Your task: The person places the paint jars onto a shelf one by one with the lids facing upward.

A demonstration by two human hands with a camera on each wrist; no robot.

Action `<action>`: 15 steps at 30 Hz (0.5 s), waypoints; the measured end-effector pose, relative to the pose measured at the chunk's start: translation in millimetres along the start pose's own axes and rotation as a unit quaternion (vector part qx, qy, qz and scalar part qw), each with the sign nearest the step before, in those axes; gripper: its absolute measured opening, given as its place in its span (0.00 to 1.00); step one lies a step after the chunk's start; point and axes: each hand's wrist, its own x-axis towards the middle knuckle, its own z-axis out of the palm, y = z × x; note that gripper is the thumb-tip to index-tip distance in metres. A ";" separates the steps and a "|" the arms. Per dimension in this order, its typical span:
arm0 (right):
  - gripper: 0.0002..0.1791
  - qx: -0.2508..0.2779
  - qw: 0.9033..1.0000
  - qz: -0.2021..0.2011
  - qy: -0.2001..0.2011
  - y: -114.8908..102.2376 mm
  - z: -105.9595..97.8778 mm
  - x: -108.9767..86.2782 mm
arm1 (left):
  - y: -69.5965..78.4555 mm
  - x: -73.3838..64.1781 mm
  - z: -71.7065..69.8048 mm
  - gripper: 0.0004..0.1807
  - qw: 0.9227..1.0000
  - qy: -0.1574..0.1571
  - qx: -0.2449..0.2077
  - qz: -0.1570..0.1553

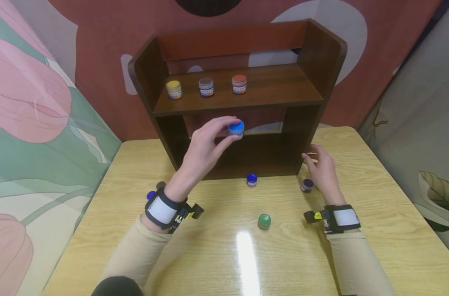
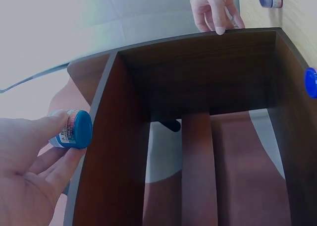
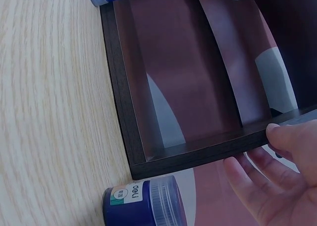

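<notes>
My left hand (image 1: 206,144) pinches a small paint jar with a light-blue lid (image 1: 236,128) between thumb and fingers. It holds the jar in front of the upper board of a dark brown wooden shelf (image 1: 239,107). In the left wrist view, the jar (image 2: 74,129) lies sideways close to that board's front edge. My right hand (image 1: 322,168) is at the shelf's right side panel. The right wrist view shows its thumb (image 3: 282,137) touching the panel's front edge, with loosely bent fingers along the outer side. A dark purple jar (image 1: 307,185) stands just below that hand.
Yellow (image 1: 174,89), clear-lidded (image 1: 206,87) and red-orange (image 1: 239,84) jars stand in a row on the upper board. A dark-blue jar (image 1: 251,180) is before the shelf, a green one (image 1: 264,221) nearer. Blue (image 1: 151,195) and brown (image 1: 160,185) jars sit by my left wrist.
</notes>
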 end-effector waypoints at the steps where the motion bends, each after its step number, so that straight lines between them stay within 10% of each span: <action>1: 0.22 0.000 1.000 0.001 -0.001 -0.3 0.0 -0.1 | 1.5 2.1 0.5 0.22 1.000 -0.001 0.000 -0.002; 15: 0.21 0.013 1.000 0.003 -0.002 0.0 0.3 0.0 | 19.4 29.3 10.4 0.23 1.000 0.011 -0.016 0.012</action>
